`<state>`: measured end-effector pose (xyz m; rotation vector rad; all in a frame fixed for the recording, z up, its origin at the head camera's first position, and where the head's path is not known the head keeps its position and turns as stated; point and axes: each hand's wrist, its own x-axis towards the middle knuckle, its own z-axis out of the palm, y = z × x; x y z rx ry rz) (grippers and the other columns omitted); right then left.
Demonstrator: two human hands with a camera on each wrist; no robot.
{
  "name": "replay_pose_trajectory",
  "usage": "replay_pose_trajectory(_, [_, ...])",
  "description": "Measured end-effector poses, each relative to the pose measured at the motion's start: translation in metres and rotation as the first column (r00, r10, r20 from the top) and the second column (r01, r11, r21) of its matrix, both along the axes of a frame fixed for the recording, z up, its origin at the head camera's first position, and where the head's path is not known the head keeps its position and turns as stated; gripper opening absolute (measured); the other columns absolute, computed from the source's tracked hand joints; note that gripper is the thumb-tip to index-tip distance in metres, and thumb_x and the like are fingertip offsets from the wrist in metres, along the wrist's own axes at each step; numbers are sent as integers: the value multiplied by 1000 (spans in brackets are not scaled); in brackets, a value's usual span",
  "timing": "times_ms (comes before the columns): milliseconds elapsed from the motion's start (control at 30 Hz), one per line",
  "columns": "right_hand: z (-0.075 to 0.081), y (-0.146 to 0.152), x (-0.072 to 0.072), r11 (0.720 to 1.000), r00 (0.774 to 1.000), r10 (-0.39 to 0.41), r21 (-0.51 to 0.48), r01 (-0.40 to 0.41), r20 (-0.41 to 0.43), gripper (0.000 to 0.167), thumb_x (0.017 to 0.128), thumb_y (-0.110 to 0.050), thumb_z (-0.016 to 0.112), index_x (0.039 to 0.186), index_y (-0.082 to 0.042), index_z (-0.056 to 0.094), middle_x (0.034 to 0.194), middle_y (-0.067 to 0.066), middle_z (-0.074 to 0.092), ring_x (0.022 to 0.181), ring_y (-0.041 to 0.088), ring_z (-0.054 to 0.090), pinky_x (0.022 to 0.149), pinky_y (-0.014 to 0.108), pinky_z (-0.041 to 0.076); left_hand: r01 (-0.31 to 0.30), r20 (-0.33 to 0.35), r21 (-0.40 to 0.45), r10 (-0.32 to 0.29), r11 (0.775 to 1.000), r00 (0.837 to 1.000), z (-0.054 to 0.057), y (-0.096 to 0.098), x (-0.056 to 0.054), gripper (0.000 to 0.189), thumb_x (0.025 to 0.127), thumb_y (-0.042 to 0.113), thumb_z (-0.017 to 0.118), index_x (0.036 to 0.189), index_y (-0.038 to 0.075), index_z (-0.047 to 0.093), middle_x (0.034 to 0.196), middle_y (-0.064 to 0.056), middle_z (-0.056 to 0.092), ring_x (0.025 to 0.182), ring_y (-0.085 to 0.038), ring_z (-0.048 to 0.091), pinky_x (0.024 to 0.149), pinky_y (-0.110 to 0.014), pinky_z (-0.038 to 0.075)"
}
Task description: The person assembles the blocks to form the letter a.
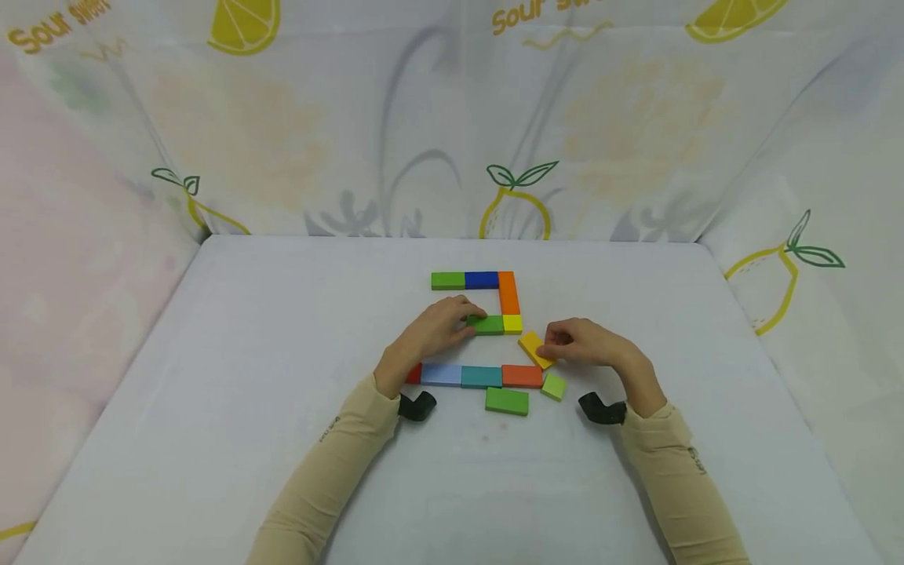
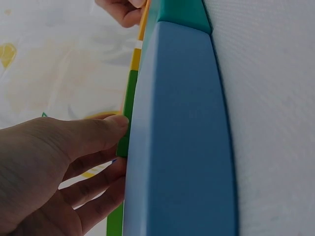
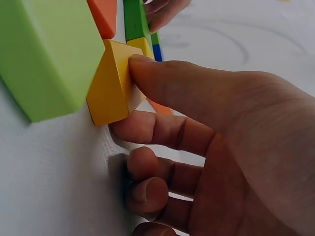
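Observation:
Thumb and fingers of my left hand (image 1: 434, 326) pinch the left part of a green block (image 1: 489, 325) lying flat. A small yellow block (image 1: 512, 324) touches that block's right end. To the right, my right hand (image 1: 589, 344) pinches a yellow-orange block (image 1: 532, 345), slanted on the table; in the right wrist view the thumb lies on this yellow-orange block (image 3: 110, 91) and the index finger is at its end. Above the small yellow block stands an orange block (image 1: 508, 293), joined at its top to a blue block (image 1: 482, 280) and another green block (image 1: 448, 281).
Nearer me runs a row of red (image 1: 413, 375), light blue (image 1: 441, 375), teal (image 1: 482, 377) and red-orange (image 1: 522, 377) blocks. Below it lie a loose green block (image 1: 506, 402) and a light green block (image 1: 554, 387). The white table (image 1: 212, 377) meets printed cloth behind.

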<state>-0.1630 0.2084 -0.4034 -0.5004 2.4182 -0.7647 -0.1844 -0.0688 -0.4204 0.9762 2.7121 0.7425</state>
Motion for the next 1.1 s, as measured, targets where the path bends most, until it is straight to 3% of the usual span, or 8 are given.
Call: replay_pose_trajectory(1100, [0, -5, 1, 1000, 1000, 0, 19, 0, -18, 21, 93, -31, 57, 84, -12, 57, 70, -2, 48, 65, 15, 44, 57, 26, 31, -11, -2, 12, 11, 1000, 1000, 2, -1, 2, 30, 89, 13, 65, 120, 10, 64, 114, -5, 64, 102, -18, 58, 94, -32, 47])
